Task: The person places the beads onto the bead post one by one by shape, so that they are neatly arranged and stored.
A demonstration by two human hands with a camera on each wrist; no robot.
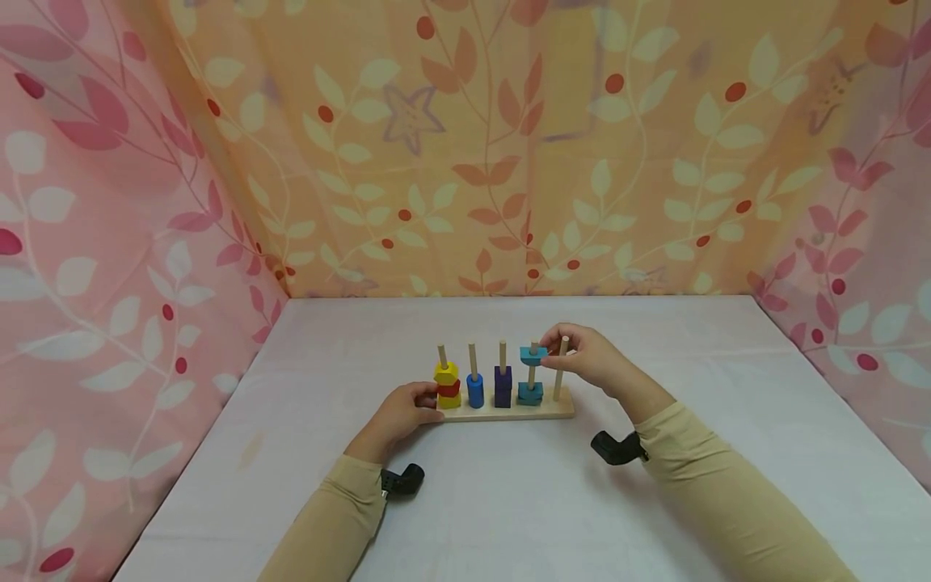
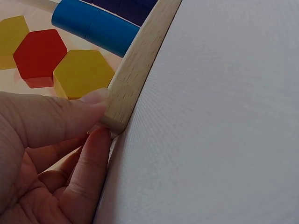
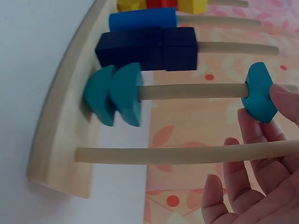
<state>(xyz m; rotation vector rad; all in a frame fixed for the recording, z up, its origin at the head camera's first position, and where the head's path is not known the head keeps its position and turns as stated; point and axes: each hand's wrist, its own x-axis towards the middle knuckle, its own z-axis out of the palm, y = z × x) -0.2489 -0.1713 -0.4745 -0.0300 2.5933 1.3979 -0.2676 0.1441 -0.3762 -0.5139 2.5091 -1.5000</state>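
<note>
A wooden peg stacker [image 1: 509, 415] with a row of upright pegs stands on the table. My left hand [image 1: 396, 416] grips its left end, thumb on the base [image 2: 133, 70] in the left wrist view. My right hand [image 1: 595, 362] pinches a teal half-round block [image 3: 259, 91] between thumb and fingers. That block is threaded on the upper part of its peg [image 3: 196, 91], apart from two teal blocks [image 3: 126, 93] at the bottom. Beside it, the rightmost peg [image 3: 187, 154] is bare and passes in front of some right-hand fingers.
Yellow and red hexagon blocks [image 1: 448, 388] fill the leftmost peg's lower part. Blue round blocks [image 1: 475, 391] and dark purple square blocks [image 1: 503, 388] sit on the pegs between. White cloth covers the table [image 1: 509, 501]; patterned curtains [image 1: 465, 162] hang behind and at both sides.
</note>
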